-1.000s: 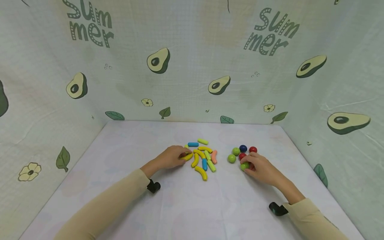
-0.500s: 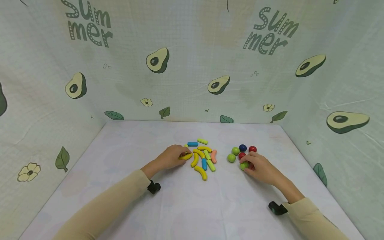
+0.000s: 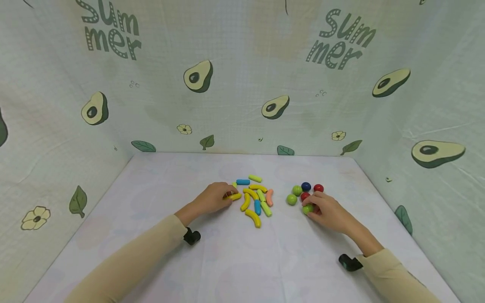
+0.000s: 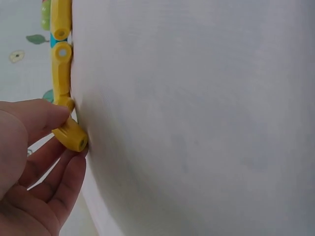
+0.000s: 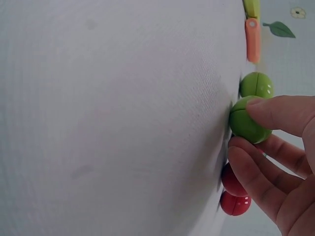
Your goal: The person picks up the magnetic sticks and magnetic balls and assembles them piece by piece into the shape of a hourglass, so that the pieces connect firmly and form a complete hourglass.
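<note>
My left hand (image 3: 213, 198) is at the left side of a loose group of small coloured pieces. Its thumb and fingers pinch a yellow banana-shaped plastic piece (image 4: 73, 136), which has a hole in its end and sits close to the tabletop. Farther right, my right hand (image 3: 329, 211) pinches a shiny green ball (image 5: 248, 119) between thumb and fingertips. A seam line runs across that ball. Beside it are another green ball (image 3: 291, 199) and a red ball (image 3: 305, 196), partly covered by the fingers in the head view.
Between the hands lie more yellow curved pieces (image 3: 253, 218), a salmon curved piece (image 3: 269, 197), blue sticks (image 3: 243, 182) and lime sticks (image 3: 255, 178). A dark blue ball (image 3: 306, 186) and another red ball (image 3: 318, 188) lie behind the right hand. Printed cloth (image 3: 235, 126) encloses the table (image 3: 242, 261).
In my left fingers the yellow banana-shaped piece has turned slightly flatter, and the hand has eased a little left. The right hand keeps its pinch on the green ball.
</note>
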Demonstrator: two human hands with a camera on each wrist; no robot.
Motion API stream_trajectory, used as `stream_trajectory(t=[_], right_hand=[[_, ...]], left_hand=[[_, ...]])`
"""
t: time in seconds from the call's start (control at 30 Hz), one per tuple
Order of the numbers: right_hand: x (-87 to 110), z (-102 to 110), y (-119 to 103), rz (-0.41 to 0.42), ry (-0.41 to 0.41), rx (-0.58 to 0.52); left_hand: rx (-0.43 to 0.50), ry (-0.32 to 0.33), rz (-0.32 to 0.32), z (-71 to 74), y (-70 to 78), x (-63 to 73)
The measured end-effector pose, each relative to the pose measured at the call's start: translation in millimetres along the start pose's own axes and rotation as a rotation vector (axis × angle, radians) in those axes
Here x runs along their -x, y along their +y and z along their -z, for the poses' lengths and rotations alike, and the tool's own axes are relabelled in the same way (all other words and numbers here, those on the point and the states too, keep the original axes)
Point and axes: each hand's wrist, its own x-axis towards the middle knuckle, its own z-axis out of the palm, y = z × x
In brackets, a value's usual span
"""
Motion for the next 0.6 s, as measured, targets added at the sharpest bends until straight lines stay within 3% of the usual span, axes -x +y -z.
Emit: stream_trajectory(t=[0.6], right_hand=[[0.9,-2.7,3.2,-0.004,-0.003,-0.012]], left_hand=[[-0.005,-0.003,0.015,-5.8,-0.2,-4.0]])
